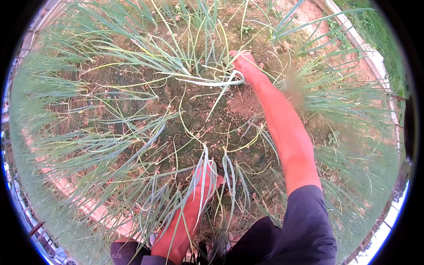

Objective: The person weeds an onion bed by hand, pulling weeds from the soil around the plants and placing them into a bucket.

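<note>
My right hand reaches far forward, its fingers curled closed low among the stems of a green onion clump. Long leaves cross in front of its wrist, and what the fingers grip, if anything, is hidden. Closer to my body, my left hand is low over the soil, partly covered by drooping onion leaves. Its thumb side shows on the right, but the fingers are too hidden to read. Another small onion plant stands just right of the left hand.
Dark soil with dry bits lies between the hands. Onion rows crowd the left and right. A pale border edges the bed at upper right, with grass beyond. My dark-clothed knee is at the bottom.
</note>
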